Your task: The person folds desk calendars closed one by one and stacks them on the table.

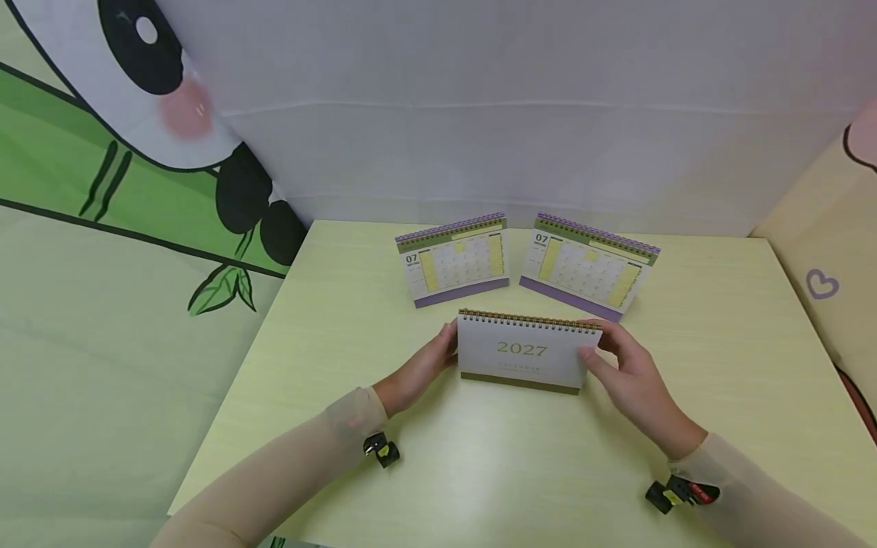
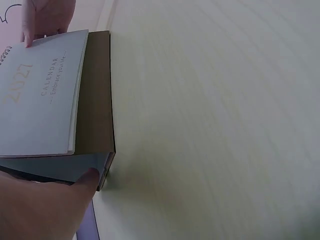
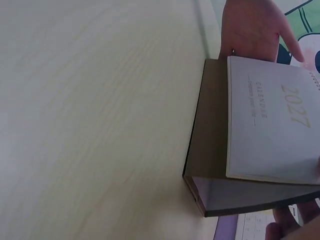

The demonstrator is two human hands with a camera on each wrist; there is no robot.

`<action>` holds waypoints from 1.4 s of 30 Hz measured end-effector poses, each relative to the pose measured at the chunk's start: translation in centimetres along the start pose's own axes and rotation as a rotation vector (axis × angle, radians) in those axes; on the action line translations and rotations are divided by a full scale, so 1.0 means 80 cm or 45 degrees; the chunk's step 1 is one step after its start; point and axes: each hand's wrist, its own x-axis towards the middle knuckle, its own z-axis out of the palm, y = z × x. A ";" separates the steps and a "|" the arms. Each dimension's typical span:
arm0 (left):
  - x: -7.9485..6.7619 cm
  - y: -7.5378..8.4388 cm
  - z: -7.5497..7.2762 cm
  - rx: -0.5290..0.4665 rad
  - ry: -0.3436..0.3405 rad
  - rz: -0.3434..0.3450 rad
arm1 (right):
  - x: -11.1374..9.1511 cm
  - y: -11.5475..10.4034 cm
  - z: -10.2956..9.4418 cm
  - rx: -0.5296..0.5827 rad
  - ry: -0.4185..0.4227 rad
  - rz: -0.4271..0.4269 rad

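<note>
A white 2027 desk calendar [image 1: 524,354] with a gold spiral along its top stands on its olive-brown folded base at mid-table. At its left end is my left hand [image 1: 418,371]; in the left wrist view a fingertip [image 2: 91,176] of it reaches inside the open end of the stand. My right hand [image 1: 633,380] grips the right end, thumb on the front cover and fingers behind. From the right wrist view, the cover [image 3: 270,120] leans back over the brown base [image 3: 207,120], and the left hand [image 3: 252,30] shows at the far end.
Behind stand two purple-and-green desk calendars, one on the left [image 1: 455,262] and one on the right [image 1: 585,266], both showing month 07 and angled toward each other. The pale wooden table [image 1: 719,342] meets a white cloth backdrop [image 1: 479,152]. Printed cartoon cloth [image 1: 103,342] hangs at the left.
</note>
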 end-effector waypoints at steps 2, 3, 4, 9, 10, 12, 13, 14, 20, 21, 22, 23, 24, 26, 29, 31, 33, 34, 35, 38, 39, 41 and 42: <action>0.001 -0.001 0.000 0.007 -0.003 0.002 | 0.004 0.002 -0.003 -0.097 -0.032 0.006; 0.001 -0.002 -0.001 0.009 -0.004 0.003 | 0.006 0.003 -0.004 -0.128 -0.047 -0.001; 0.001 -0.002 -0.001 0.011 -0.003 0.002 | 0.008 0.004 -0.004 -0.159 -0.063 -0.002; 0.001 -0.003 0.000 0.011 0.008 0.003 | 0.014 0.007 -0.004 -0.250 -0.099 -0.029; 0.001 -0.003 0.000 0.012 0.011 0.001 | 0.014 0.007 -0.004 -0.265 -0.096 -0.034; 0.001 -0.003 0.001 0.014 0.017 0.000 | 0.014 0.007 -0.003 -0.284 -0.087 -0.046; 0.001 -0.003 0.001 0.016 0.020 -0.002 | 0.015 0.007 -0.003 -0.293 -0.082 -0.050; 0.001 -0.003 0.001 0.018 0.021 -0.003 | 0.015 0.006 -0.003 -0.301 -0.077 -0.054; -0.001 -0.001 0.001 0.023 0.028 -0.014 | 0.015 0.006 -0.003 -0.338 -0.049 -0.083; -0.002 0.000 0.001 0.022 0.028 -0.016 | 0.015 0.006 -0.003 -0.343 -0.043 -0.090; -0.002 0.001 0.002 0.023 0.027 -0.017 | 0.015 0.006 -0.003 -0.347 -0.037 -0.095; -0.003 0.001 0.002 0.021 0.026 -0.018 | 0.015 0.006 -0.003 -0.352 -0.032 -0.099; -0.003 0.002 0.002 0.021 0.024 -0.020 | 0.015 0.006 -0.003 -0.357 -0.028 -0.102; -0.004 0.002 0.001 0.025 0.019 -0.021 | 0.015 0.005 -0.003 -0.363 -0.024 -0.102; -0.005 0.002 0.001 0.037 0.010 -0.018 | 0.015 0.004 -0.003 -0.372 -0.023 -0.098; -0.004 0.001 0.001 0.050 0.004 -0.015 | 0.015 0.004 -0.004 -0.374 -0.021 -0.102; -0.004 0.001 0.001 0.060 0.000 -0.012 | 0.015 0.003 -0.004 -0.379 -0.016 -0.112; -0.004 0.001 0.001 0.066 0.000 -0.011 | 0.015 0.003 -0.004 -0.381 -0.013 -0.117; -0.003 0.001 0.001 0.071 0.001 -0.012 | 0.015 0.003 -0.004 -0.382 -0.011 -0.123; -0.002 -0.001 0.001 0.079 0.005 -0.014 | 0.015 0.003 -0.005 -0.383 -0.011 -0.134; -0.002 -0.002 0.001 0.082 0.008 -0.017 | 0.015 0.003 -0.005 -0.382 -0.010 -0.137; -0.001 -0.003 0.001 0.084 0.013 -0.023 | 0.015 0.002 -0.006 -0.382 -0.008 -0.147; -0.001 -0.003 0.001 0.085 0.017 -0.029 | 0.015 0.002 -0.006 -0.382 -0.005 -0.149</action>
